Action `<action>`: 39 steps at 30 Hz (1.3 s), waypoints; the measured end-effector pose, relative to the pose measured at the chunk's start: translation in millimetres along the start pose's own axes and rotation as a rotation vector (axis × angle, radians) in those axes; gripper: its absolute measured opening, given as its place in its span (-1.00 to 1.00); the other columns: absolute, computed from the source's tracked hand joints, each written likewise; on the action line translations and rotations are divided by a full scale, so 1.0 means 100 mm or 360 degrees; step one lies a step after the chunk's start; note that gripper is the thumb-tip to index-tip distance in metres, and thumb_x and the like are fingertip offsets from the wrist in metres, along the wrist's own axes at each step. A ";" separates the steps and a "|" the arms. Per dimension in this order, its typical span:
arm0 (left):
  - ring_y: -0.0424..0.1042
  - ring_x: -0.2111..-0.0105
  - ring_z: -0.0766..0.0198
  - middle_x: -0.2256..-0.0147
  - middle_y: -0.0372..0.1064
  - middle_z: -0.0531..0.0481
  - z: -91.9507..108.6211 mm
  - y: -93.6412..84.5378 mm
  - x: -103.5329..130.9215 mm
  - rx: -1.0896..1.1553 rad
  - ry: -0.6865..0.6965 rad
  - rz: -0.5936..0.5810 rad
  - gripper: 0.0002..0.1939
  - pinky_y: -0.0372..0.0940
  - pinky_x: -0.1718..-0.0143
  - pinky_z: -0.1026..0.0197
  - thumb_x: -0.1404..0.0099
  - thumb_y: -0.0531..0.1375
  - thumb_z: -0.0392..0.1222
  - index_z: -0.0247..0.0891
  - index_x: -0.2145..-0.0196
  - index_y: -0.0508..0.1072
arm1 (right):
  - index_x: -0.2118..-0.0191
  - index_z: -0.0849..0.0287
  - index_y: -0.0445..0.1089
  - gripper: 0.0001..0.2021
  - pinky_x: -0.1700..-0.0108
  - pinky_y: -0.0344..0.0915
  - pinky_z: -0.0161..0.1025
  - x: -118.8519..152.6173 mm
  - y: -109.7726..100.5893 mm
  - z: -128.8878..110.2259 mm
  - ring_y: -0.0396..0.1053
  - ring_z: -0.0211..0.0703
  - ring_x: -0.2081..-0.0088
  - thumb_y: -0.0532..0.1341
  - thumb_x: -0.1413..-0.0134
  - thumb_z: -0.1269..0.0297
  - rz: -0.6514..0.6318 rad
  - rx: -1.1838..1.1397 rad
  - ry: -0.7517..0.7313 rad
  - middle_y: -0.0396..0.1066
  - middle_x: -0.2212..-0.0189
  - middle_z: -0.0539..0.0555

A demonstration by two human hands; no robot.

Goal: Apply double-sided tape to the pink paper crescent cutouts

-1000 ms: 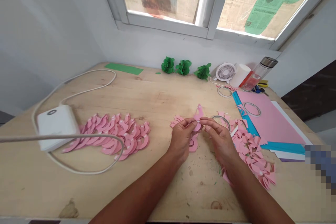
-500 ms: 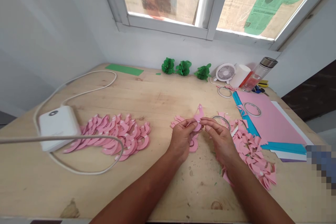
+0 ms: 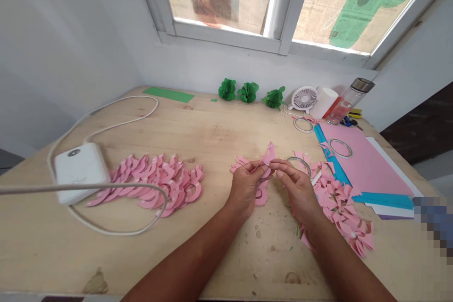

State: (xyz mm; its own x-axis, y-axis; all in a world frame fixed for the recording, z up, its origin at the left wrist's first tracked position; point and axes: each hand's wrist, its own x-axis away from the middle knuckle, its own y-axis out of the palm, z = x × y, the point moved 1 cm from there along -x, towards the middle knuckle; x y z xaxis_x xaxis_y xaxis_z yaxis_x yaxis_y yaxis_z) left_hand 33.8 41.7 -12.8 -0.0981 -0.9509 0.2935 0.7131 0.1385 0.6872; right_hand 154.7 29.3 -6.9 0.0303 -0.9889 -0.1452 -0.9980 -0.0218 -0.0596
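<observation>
My left hand (image 3: pixel 244 186) pinches a curved pink paper cut-out (image 3: pixel 269 152) between thumb and fingers, above the middle of the table. Against the same piece, my right hand (image 3: pixel 295 184) has its fingertips closed at the edge, beside a tiny white spot. Under my hands lies another pink curled cut-out (image 3: pixel 261 197). More pink pieces (image 3: pixel 239 163) show behind my left hand. To the left, many similar cut-outs (image 3: pixel 173 188) with white marks lie in overlapping rows. Close to my right forearm is a heap of pink paper scraps (image 3: pixel 339 207).
A white power bank (image 3: pixel 81 172) with a looping cable (image 3: pixel 120 233) stands left. Green paper shapes (image 3: pixel 247 92), a small fan (image 3: pixel 305 99) and a glass bottle (image 3: pixel 348 104) line the back. Tape rolls (image 3: pixel 303 125) and coloured sheets (image 3: pixel 368 160) lie right.
Both hands stay in nearly the same place on the pink cut-out, with its upper tip turned slightly. The whole view has shifted a little.
</observation>
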 end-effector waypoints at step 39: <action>0.35 0.54 0.37 0.52 0.37 0.02 -0.03 0.03 0.07 -0.0273 0.0048 -0.0059 -0.79 0.27 0.49 0.34 0.12 0.33 -0.22 -0.34 0.48 0.45 | 0.37 0.12 0.39 -0.90 0.18 0.20 -0.17 0.01 -0.02 -0.01 0.29 -0.08 0.18 0.17 0.04 0.25 0.0198 0.0564 -0.0183 0.36 0.27 0.08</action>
State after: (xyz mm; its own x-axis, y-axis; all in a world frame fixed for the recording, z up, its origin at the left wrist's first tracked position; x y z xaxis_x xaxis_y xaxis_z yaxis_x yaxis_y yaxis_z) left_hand 38.0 35.1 -10.7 -0.1079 -0.9627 0.2482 0.8176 0.0561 0.5730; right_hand 156.2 28.5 -5.8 -0.0638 -0.9575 -0.2813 -0.9138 0.1694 -0.3692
